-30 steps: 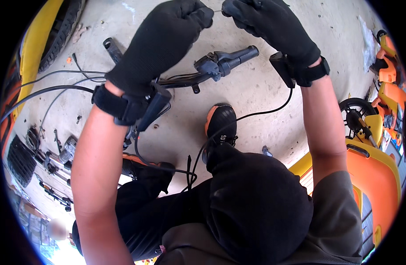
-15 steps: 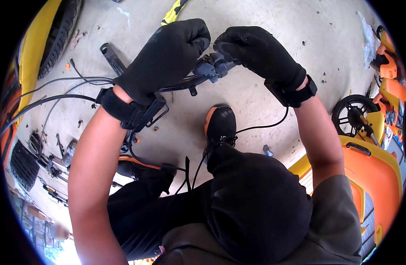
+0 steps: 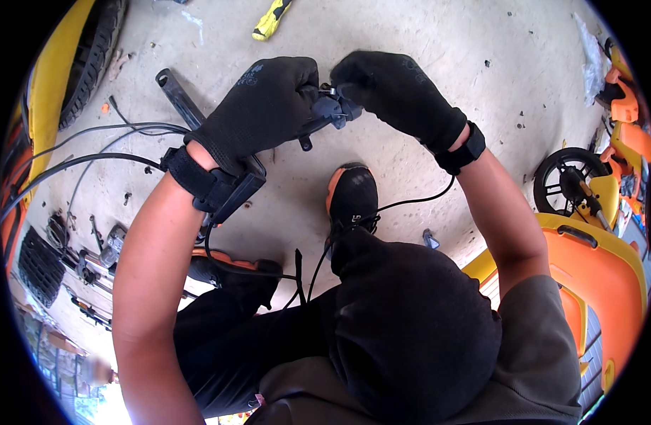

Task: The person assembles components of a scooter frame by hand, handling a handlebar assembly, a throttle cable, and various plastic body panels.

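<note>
My left hand (image 3: 262,103), in a black glove, is closed with its thumb and fingers pressed together beside a black jointed bar assembly (image 3: 334,111). My right hand (image 3: 396,92), also in a black glove, is closed at the other side of that assembly. What either set of fingers grips is hidden. A small shiny metal piece (image 3: 328,90) shows between the two hands. Behind the left wrist, a flat black arm with a slot (image 3: 175,92) sticks out, and black cables (image 3: 92,159) run off to the left. Each wrist wears a strapped black device.
Yellow bodywork with a black tyre (image 3: 99,60) stands at the far left. Metal parts and a black ribbed pedal or mat (image 3: 41,265) lie lower left. Orange and yellow panels (image 3: 602,276) and a small wheel (image 3: 570,180) are on the right. My shoe (image 3: 352,195) is below the assembly.
Both hands have come down slightly toward me, the right also leftward, so they sit closer over the assembly. A thin strand seen between the fingertips earlier no longer shows.
</note>
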Motion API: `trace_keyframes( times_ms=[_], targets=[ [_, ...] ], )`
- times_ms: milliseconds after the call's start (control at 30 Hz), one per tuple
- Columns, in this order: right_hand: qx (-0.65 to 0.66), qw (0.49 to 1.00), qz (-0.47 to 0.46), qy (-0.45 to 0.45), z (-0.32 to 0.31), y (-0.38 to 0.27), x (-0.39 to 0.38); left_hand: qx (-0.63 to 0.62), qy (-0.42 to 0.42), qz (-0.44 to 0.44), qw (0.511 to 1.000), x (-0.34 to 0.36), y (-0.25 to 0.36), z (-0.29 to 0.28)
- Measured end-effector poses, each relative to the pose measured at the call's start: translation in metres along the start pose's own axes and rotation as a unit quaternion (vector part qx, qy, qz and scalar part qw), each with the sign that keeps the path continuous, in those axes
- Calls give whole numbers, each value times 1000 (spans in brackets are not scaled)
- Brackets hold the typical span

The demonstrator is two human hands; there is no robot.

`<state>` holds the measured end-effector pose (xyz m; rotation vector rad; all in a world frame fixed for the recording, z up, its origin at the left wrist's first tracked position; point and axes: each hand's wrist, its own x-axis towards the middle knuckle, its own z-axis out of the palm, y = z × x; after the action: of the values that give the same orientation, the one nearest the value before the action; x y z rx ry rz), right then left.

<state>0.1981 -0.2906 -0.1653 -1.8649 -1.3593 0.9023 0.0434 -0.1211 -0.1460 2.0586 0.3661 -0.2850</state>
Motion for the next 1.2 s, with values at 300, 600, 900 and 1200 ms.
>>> trace_keyframes(
  times_ms=[300, 600, 900, 1200],
  targets=[
    [15, 996, 52, 70, 7, 18, -14, 5, -43, -75, 996, 1, 1, 0],
    [-28, 996, 18, 86, 9, 29, -13, 44, -8, -19, 999, 1, -4, 1],
    [-122, 980, -98, 123, 26, 3, -17, 166, -51, 162, 971, 5, -23, 3],
    [-109, 979, -99, 139, 34, 13, -14, 224, -86, 178, 954, 9, -31, -2]
  ],
)
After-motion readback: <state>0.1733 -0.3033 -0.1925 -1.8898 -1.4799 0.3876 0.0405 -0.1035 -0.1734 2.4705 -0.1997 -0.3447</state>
